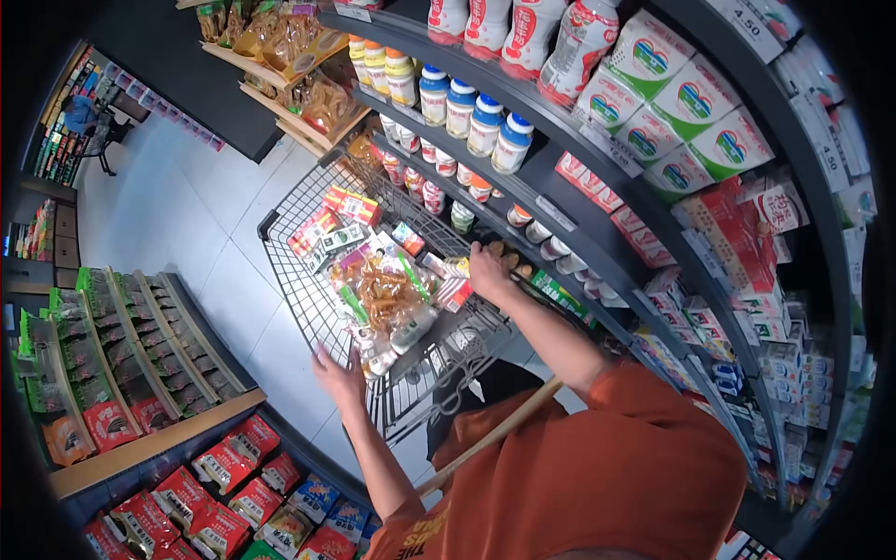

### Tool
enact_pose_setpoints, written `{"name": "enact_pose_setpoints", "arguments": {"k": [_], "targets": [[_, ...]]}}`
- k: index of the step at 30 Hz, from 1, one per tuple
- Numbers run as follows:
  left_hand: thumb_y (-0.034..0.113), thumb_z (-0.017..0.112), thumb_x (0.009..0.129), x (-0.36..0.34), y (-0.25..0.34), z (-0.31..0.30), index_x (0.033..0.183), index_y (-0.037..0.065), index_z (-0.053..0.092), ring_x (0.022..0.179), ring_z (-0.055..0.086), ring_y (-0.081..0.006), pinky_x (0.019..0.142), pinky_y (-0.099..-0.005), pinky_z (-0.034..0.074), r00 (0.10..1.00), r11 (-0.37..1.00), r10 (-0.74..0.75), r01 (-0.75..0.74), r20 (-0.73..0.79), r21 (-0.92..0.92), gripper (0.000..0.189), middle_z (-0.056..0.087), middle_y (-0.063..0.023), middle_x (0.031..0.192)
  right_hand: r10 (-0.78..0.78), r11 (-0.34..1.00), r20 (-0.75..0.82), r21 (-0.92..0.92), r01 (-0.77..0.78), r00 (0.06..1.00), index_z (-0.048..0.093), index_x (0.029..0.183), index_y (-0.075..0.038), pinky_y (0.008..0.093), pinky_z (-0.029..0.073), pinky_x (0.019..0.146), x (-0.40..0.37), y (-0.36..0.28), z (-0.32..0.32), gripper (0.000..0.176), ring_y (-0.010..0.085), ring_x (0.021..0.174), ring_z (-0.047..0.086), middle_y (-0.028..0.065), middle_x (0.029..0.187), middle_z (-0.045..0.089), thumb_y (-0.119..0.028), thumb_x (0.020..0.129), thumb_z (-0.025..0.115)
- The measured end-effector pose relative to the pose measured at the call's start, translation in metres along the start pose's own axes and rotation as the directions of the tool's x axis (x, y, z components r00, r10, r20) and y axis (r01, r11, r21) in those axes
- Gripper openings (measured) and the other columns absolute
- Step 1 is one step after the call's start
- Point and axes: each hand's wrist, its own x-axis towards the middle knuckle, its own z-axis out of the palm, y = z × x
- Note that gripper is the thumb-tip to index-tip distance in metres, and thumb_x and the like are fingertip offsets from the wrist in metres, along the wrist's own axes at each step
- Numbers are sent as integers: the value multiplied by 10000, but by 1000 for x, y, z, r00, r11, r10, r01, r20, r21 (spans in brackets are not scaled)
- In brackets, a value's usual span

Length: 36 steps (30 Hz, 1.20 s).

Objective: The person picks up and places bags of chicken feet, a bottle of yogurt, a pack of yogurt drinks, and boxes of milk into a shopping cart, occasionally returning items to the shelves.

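nearest: left hand (pixel 341 378), grip loosely spread, beside the floor-side edge of the shopping cart (pixel 269 224). right hand (pixel 489 271) at the cart's shelf-side rim, fingers curled; cannot tell whether the grip pinches rim or red-and-yellow box (pixel 455 293). box and bagged snacks (pixel 383 294) lie inside the cart. step looks like settling the load; next move calls for a sure hold. cart's lower goods hidden; person (pixel 82 114) far beyond cart, indistinct.
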Motion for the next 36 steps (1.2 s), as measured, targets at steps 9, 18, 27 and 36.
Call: {"name": "enact_pose_setpoints", "arguments": {"k": [9, 18, 27, 36], "targets": [[234, 645, 940, 25, -88, 58, 1483, 51, 369, 701, 672, -351, 697, -468, 503, 911, 893, -412, 409, 27, -189, 636, 690, -184, 773, 28, 989, 15, 142, -29, 1000, 520, 1145, 14, 507, 531, 835, 35, 4, 11, 337, 424, 980, 663, 267, 999, 679, -269, 969, 567], [299, 515, 1028, 55, -120, 94, 1087, 0, 615, 545, 627, -189, 428, -342, 483, 831, 729, -498, 556, 248, -400, 321, 656, -110, 689, -46, 982, -67, 179, 57, 997, 589, 991, -11, 561, 531, 717, 43, -7, -14, 274, 453, 787, 675, 260, 774, 675, -264, 1010, 485], [308, 481, 1031, 74, -108, 79, 1182, -34, 561, 497, 584, -177, 433, -318, 478, 839, 725, -486, 544, 245, -423, 382, 609, -122, 686, -20, 964, 28, 266, 11, 999, 559, 995, 19, 596, 492, 776, 60, -24, -19, 264, 518, 861, 626, 308, 836, 656, -225, 1010, 458], [312, 466, 1050, 82, -101, 76, 981, -37, 552, 472, 538, -153, 416, -314, 447, 812, 669, -531, 577, 241, -468, 366, 568, -83, 664, -8, 966, -24, 257, 14, 1000, 562, 1017, 29, 586, 490, 750, 61, -31, -13, 261, 506, 829, 626, 298, 837, 657, -218, 1011, 479]]}}
